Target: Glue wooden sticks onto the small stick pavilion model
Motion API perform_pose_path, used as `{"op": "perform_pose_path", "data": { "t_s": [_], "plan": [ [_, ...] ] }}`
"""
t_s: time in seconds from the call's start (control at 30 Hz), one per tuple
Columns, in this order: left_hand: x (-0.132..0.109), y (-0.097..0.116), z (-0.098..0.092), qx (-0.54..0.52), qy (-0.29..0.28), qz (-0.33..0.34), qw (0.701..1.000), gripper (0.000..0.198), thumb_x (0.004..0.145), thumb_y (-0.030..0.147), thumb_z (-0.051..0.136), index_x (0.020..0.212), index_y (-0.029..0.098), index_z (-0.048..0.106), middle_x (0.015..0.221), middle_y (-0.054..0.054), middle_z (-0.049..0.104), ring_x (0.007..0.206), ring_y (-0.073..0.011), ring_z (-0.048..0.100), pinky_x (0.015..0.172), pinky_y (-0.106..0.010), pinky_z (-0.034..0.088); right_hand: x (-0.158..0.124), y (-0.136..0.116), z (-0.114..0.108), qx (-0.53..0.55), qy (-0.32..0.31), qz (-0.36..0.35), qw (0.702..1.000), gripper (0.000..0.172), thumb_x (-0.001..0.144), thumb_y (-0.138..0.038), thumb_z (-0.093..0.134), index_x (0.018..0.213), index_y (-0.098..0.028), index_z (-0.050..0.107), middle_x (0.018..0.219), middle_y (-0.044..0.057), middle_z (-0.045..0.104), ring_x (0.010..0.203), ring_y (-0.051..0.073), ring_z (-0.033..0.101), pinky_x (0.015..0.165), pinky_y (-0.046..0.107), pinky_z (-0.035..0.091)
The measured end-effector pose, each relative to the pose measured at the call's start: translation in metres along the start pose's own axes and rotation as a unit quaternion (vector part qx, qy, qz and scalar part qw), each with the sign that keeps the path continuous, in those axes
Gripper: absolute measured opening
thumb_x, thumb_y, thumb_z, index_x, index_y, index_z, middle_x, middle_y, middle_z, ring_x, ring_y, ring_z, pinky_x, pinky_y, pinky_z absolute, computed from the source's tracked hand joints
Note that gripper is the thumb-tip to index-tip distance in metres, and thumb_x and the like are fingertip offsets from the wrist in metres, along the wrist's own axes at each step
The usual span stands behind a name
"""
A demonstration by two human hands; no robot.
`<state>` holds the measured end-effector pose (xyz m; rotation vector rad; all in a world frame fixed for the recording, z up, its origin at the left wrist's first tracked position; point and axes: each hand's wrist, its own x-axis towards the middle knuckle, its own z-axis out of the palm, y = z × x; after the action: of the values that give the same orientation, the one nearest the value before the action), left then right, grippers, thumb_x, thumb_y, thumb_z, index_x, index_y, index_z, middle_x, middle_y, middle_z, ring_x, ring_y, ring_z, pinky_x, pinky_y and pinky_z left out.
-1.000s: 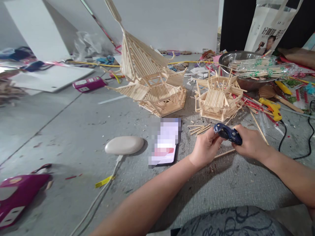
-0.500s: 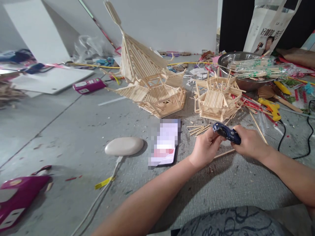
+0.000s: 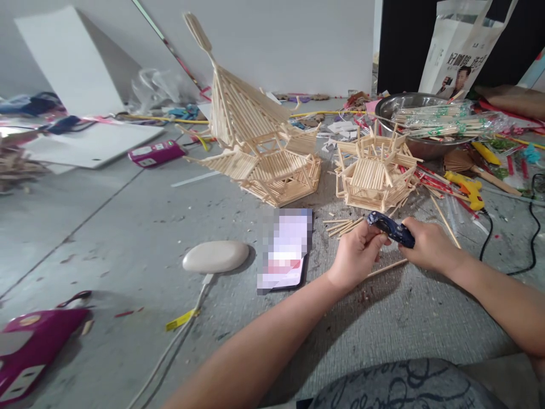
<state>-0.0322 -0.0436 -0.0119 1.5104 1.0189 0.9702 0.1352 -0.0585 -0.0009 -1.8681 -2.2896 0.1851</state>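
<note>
A dark blue hand tool (image 3: 398,232) is gripped by my right hand (image 3: 428,244), its head pointing left. My left hand (image 3: 355,250) is closed in a pinch right at the tool's head; what its fingers hold is too small to make out. Under the hands a thin wooden stick (image 3: 387,267) lies on the floor. Several short cut sticks (image 3: 340,226) lie just beyond my left hand. Behind them stands a small stick structure (image 3: 374,173), and to its left a taller one (image 3: 276,170) with a pointed roof.
A phone (image 3: 287,244) lies left of my hands, beside a pale oval device (image 3: 216,257) with a cable. On the right are a yellow glue gun (image 3: 468,187) and a metal bowl (image 3: 426,149) of packaged sticks. Purple power strips (image 3: 155,152) lie at left.
The view has shifted very slightly. My left fingers have moved a little at the tool's head; my right hand still grips the tool.
</note>
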Motion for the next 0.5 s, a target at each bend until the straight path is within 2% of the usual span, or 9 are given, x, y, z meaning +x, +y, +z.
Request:
{"op": "perform_pose_path", "data": {
  "t_s": [0.13, 0.3, 0.5],
  "plan": [
    [0.0025, -0.0025, -0.0010, 0.011, 0.002, 0.012, 1.000, 0.009, 0.076, 0.023, 0.051, 0.070, 0.017, 0.047, 0.063, 0.001, 0.062, 0.038, -0.0040, 0.047, 0.037, -0.015, 0.038, 0.0000, -0.0009, -0.0015, 0.017, -0.006, -0.011, 1.000, 0.016, 0.070, -0.026, 0.049, 0.084, -0.018, 0.049, 0.075, 0.006, 0.064, 0.067, 0.022, 0.060, 0.057, 0.028, 0.032],
    [0.0021, -0.0014, -0.0029, 0.076, 0.013, 0.066, 0.995, 0.014, 0.077, 0.022, 0.049, 0.064, 0.018, 0.045, 0.047, 0.006, 0.048, 0.039, -0.0052, 0.045, 0.038, -0.015, 0.033, -0.0034, -0.0044, -0.0076, 0.051, -0.011, -0.025, 0.998, 0.021, 0.070, -0.024, 0.047, 0.090, -0.018, 0.048, 0.084, 0.008, 0.063, 0.075, 0.023, 0.061, 0.061, 0.029, 0.036],
    [-0.0003, -0.0011, -0.0039, 0.104, 0.014, 0.087, 0.991, 0.016, 0.080, 0.025, 0.049, 0.066, 0.018, 0.047, 0.048, 0.006, 0.048, 0.039, -0.0055, 0.046, 0.041, -0.016, 0.035, -0.0041, -0.0012, -0.0030, 0.051, -0.004, -0.016, 0.999, 0.024, 0.069, -0.027, 0.048, 0.091, -0.018, 0.049, 0.080, 0.008, 0.064, 0.073, 0.025, 0.061, 0.060, 0.030, 0.037]
  ]
}}
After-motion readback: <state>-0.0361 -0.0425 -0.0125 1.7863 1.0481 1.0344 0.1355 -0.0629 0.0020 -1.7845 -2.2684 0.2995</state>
